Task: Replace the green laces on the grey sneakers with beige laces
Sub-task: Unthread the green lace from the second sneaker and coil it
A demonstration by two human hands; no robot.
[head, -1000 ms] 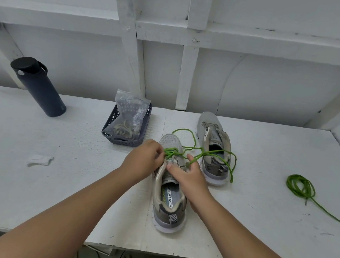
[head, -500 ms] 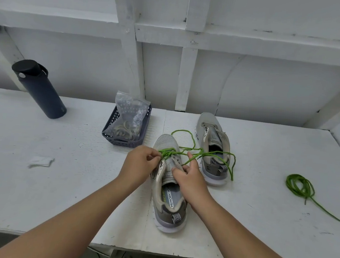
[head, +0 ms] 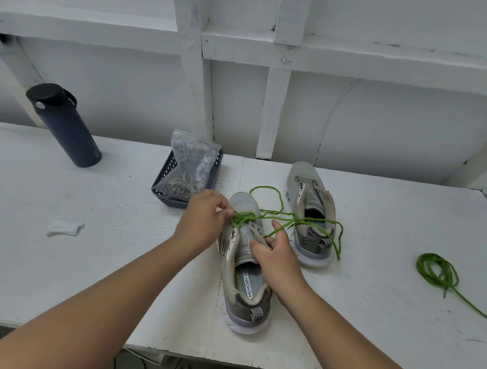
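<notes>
My left hand (head: 200, 224) and right hand (head: 277, 253) both pinch the green lace (head: 280, 217) over the near sneaker (head: 244, 261); it's limp and light, so I'd grip close to the eyelets.

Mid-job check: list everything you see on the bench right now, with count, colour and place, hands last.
near sneaker: 1, grey, bench centre, toe away from the person
far sneaker: 1, grey, right of and behind the near one, no lace
green lace: 1, only in the near sneaker's front eyelets, loose ends draped over the far sneaker
coiled green lace: 1, loose on the bench at right
basket: 1, dark, behind the left hand
plastic bag: 1, clear, in the basket, pale laces inside
bottle: 1, dark, far left
paper scrap: 1, white, left
bench: 1, white
left hand: pinches the green lace at the eyelets
right hand: holds a green lace strand by the tongue
</notes>
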